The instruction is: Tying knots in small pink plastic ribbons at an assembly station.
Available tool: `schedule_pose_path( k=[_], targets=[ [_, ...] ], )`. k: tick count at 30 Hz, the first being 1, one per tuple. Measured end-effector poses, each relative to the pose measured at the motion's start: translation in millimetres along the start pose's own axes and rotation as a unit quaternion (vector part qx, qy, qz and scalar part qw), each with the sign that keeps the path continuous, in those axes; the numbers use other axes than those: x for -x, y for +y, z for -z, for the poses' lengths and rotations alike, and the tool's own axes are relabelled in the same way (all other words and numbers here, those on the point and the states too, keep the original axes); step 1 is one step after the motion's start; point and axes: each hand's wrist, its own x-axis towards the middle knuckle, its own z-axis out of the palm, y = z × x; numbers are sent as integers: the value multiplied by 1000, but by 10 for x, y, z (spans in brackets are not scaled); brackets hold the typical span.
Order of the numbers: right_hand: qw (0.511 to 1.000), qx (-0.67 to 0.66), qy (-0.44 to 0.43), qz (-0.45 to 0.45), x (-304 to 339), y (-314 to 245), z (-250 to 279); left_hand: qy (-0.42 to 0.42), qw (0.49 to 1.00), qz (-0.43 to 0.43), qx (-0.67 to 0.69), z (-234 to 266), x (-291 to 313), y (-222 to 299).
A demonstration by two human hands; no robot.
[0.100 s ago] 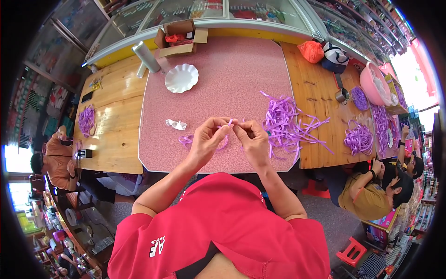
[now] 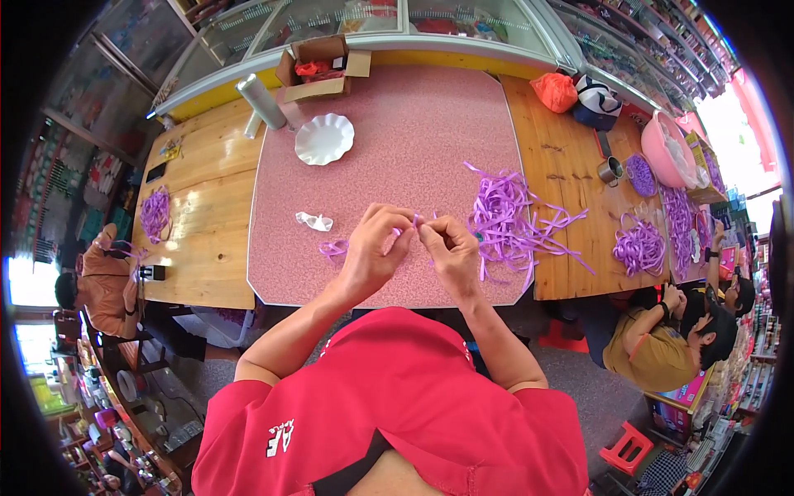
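Two grips, the left grip point(image 2: 374, 248) and the right grip point(image 2: 451, 246), meet above the near part of the pink worktop point(image 2: 389, 157). Each of them is closed, thumb against finger, and seems to be clamped on one purple ribbon point(image 2: 416, 219), whose small visible piece stands between the fingertips. Such a close pinch from two sides probably serves to control a thin, soft strip, which would slip from a looser hold. Whether it is folded or knotted there, I cannot tell, because the fingers cover most of it.

Just to the left of the left grip lies a purple loop point(image 2: 333, 248); its link with the held piece is hidden by the hand. Near the right grip, on its right side, a tangled ribbon heap point(image 2: 503, 217) is spread, perhaps so that this hand can reach it without stretching. A crumpled white item point(image 2: 314, 221) rests left of the left grip. Well beyond both grips, toward the left, are the white fluted dish point(image 2: 324, 139) and an open carton point(image 2: 318, 89), presumably put far to leave free space for the fingers.
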Motion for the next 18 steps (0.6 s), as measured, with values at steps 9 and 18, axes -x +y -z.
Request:
schedule_pose_path(
  k=[9,18],
  targets=[
    [952,-126,-86,-266,-66,13,202,-186,960,-131,-162,187,-165,64],
    [979,-120,13,-162,10,-13,-38,-28,975,-140,-171,12,-49,41]
  ],
)
